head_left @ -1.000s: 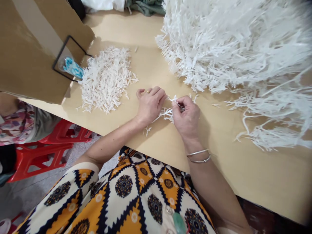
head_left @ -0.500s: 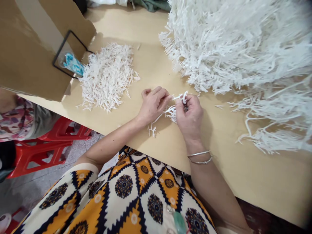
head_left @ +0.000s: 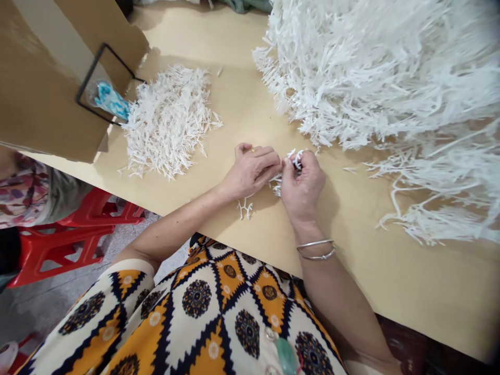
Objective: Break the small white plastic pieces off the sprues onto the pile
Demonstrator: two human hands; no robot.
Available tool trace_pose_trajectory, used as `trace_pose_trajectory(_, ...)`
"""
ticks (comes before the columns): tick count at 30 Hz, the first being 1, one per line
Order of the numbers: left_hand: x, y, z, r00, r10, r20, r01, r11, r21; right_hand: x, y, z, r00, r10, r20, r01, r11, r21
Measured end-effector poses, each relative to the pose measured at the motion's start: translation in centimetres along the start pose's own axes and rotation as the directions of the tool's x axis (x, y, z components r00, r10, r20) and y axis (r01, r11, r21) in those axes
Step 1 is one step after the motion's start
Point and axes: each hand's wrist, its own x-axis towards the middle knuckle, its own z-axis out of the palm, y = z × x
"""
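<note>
Surface: table (head_left: pixel 390 281), pale tan, smooth, matte, running obliquely across the scene. Far left, a brown cardboard box (head_left: pixel 50 94) with a paler tape strip; against it, a thin black angular frame (head_left: pixel 90 71) and a clear packet (head_left: pixel 111 100) with blue-and-white contents. Green cloth (head_left: pixel 248 4) at the far edge. Left, off the table: red plastic stools (head_left: pixel 62 252) on a grey speckled floor (head_left: pixel 128 247); another person's floral clothing (head_left: pixel 23 192) beside them.

Materials: white, thin, forked pieces. Small pile (head_left: pixel 167 122), left of the hands, low, short and spiky. Large heap (head_left: pixel 375 78), far right, tangled, with long loose strands trailing nearer.

Hands: over the table's middle, near side, fingertips close together. Right hand (head_left: pixel 304 182): thumb and forefinger pinch a white sprig (head_left: pixel 299 156), curled tips projecting above. Left hand (head_left: pixel 253 169): fingers bent, palm down; grip hidden, cannot tell. A forked end (head_left: pixel 245 209) shows below it; any join to the sprig is hidden. Silver bangle (head_left: pixel 321 257), right wrist.
</note>
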Motion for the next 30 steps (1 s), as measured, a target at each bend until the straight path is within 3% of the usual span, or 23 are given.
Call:
trace_pose_trajectory(4,-0.3,0.4,0.1,0.996,0.065,0.053,-0.067,0.997,0.049,0.3,0.3,0.0,0.999,0.008,-0.031,-0.01,0.998,-0.063)
trace_pose_trajectory(7,-0.7,1.0,0.4,0.985,0.143,0.092,-0.145,0.989,0.014,1.2,1.2,-0.5,0.999,0.008,-0.032,-0.009,1.0,-0.015)
trace_pose_trajectory(9,-0.7,1.0,0.6,0.996,0.091,0.008,-0.091,0.996,0.013,1.7,2.1,-0.7,0.999,0.023,-0.046,-0.021,0.998,0.054)
trace_pose_trajectory(11,-0.5,0.3,0.6,0.983,-0.087,-0.161,0.09,0.996,0.013,2.0,2.9,-0.7,0.995,0.074,-0.07,-0.062,0.986,0.156)
trace_pose_trajectory(14,0.1,-1.5,0.3,0.845,-0.345,-0.409,0.367,0.93,-0.026,1.9,3.6,-0.5,0.988,0.144,-0.059,-0.12,0.945,0.304)
trace_pose_trajectory(16,0.3,-2.4,0.1,0.757,-0.379,-0.532,0.435,0.9,-0.022,1.8,3.8,-0.4,0.986,0.161,-0.032,-0.14,0.928,0.345)
trace_pose_trajectory(18,0.2,-2.4,-0.1,0.726,-0.341,-0.597,0.441,0.897,0.025,1.7,3.7,-0.4,0.986,0.167,-0.013,-0.152,0.921,0.358)
trace_pose_trajectory(20,0.0,-1.7,-0.2,0.78,-0.291,-0.555,0.408,0.908,0.097,1.6,3.5,-0.5,0.985,0.171,0.002,-0.159,0.912,0.377)
trace_pose_trajectory(22,-0.2,-0.6,-0.1,0.876,-0.233,-0.423,0.325,0.933,0.158,1.4,3.0,-0.7,0.986,0.163,0.022,-0.158,0.903,0.4)
trace_pose_trajectory(24,-0.2,0.4,0.0,0.943,-0.169,-0.287,0.225,0.959,0.175,1.3,2.6,-0.8,0.989,0.143,0.04,-0.148,0.907,0.395)
trace_pose_trajectory(26,-0.1,0.8,0.3,0.966,-0.133,-0.222,0.171,0.972,0.16,1.1,2.2,-0.9,0.992,0.118,0.053,-0.129,0.921,0.367)
trace_pose_trajectory(30,0.1,0.4,0.6,0.967,-0.166,-0.194,0.192,0.974,0.123,1.0,1.9,-1.0,0.993,0.083,0.088,-0.109,0.929,0.353)
